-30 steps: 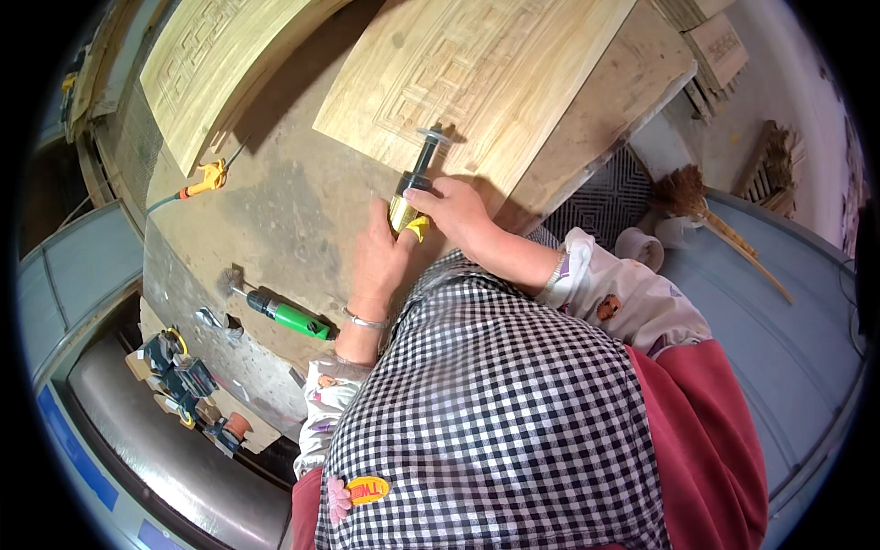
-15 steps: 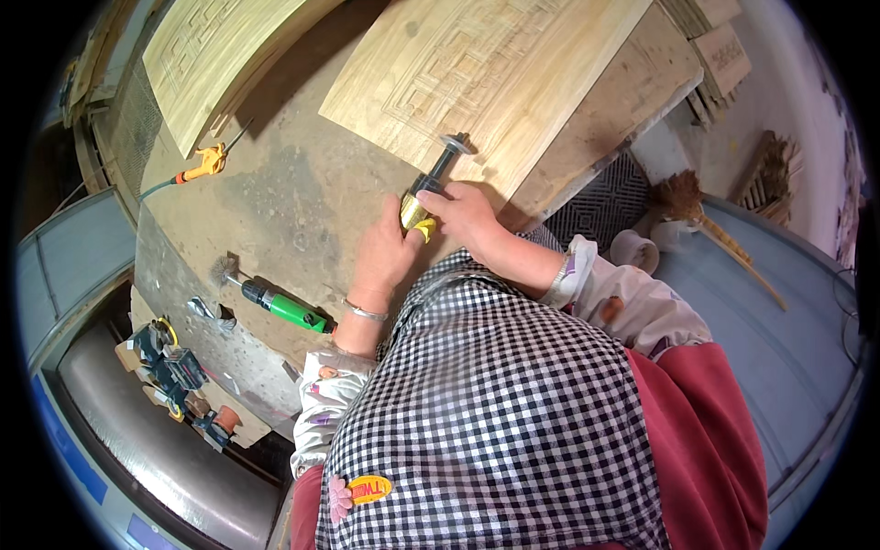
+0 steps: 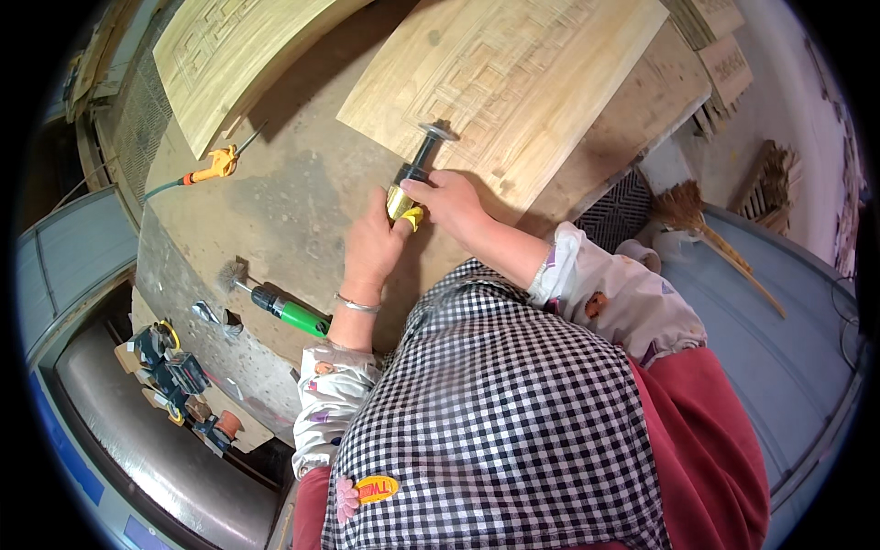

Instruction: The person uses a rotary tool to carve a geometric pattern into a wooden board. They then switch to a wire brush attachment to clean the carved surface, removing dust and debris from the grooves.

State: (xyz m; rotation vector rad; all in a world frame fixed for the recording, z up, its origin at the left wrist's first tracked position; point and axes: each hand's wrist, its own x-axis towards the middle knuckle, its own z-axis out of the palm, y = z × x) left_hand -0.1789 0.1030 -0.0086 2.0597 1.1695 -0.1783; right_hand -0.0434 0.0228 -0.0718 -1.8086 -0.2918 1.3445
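Both my hands are closed around a hand-held power grinder point(image 3: 427, 152) with a yellow body, a long black neck and a round disc at its far end. My left hand point(image 3: 369, 243) wraps the rear of the body, next to a bright yellow part. Closer to the neck, my right hand point(image 3: 456, 207) grips the front. The disc is over the near edge of a pale wooden board point(image 3: 385, 103) with carved geometric lines; whether it touches the wood I cannot tell. My fingers hide much of the tool's body.
A second carved board point(image 3: 206, 101) rests at the far left of the worktable point(image 3: 302, 243). Left of my hands lie an orange-handled tool point(image 3: 215, 166) with a cable and a green tool point(image 3: 298, 316) with a wire brush. A broom point(image 3: 715, 238) leans at the right.
Both hands have shifted left with the grinder, and its disc has moved left along the board's near edge. The whole view has also shifted slightly.
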